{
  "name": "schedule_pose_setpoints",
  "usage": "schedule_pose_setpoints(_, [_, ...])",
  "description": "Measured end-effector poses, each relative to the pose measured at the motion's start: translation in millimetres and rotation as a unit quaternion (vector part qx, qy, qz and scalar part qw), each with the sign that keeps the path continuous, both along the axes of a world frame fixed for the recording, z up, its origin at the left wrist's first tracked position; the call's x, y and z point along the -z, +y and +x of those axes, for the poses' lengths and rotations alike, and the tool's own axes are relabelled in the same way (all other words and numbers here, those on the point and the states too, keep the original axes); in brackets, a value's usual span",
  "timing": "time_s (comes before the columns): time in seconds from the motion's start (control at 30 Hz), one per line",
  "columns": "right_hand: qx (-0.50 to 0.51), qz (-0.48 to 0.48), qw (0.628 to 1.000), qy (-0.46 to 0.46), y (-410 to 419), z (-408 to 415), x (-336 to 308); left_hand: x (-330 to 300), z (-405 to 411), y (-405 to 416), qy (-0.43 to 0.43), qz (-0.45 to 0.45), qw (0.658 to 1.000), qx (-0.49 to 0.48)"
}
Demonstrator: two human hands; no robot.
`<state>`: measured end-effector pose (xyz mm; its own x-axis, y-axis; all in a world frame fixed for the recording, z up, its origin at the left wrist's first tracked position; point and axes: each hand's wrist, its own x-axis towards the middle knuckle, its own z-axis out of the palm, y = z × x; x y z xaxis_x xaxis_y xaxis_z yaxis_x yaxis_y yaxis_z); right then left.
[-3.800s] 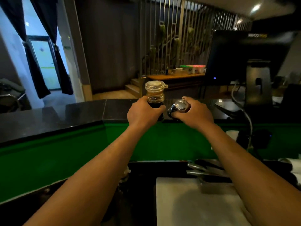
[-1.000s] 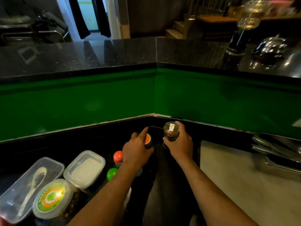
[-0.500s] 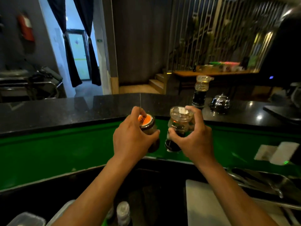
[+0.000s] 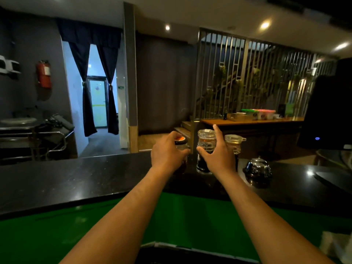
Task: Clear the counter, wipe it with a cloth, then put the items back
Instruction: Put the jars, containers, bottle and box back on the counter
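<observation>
On the black counter (image 4: pixel 76 180), the left hand (image 4: pixel 167 153) wraps an orange-capped bottle (image 4: pixel 180 143), just left of the glass jar (image 4: pixel 206 147) clamped in the right hand (image 4: pixel 217 157). Right of that jar stand 1 spouted dispenser (image 4: pixel 234 142) and a silver bell (image 4: pixel 257 169).

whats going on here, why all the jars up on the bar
A person is setting condiment jars on the raised black counter. The left hand grips an orange-lidded jar; the right hand holds a glass jar of dark sauce, both at counter level. To their right, another sauce jar and a metal bell stand on the counter. No cloth is in sight.
</observation>
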<state>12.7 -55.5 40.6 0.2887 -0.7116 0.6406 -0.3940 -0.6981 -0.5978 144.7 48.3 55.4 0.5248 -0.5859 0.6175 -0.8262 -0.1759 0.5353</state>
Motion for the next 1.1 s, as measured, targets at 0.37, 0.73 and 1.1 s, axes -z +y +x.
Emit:
schedule_pose_setpoints(0.37, [0.054,0.005,0.998,0.017,-44.7,37.3,27.3,23.8,30.4,-62.4,0.002,0.015,0.999,-0.039])
schedule_pose_setpoints(0.73, [0.067,-0.005,0.997,0.038,-24.8,30.0,35.9,28.9,24.8,-47.8,0.013,0.066,0.997,-0.032])
schedule_pose_setpoints(1.1, [-0.021,-0.121,0.992,0.029,142.7,-19.9,136.3,138.0,-43.2,165.2,-0.070,0.004,0.992,-0.100])
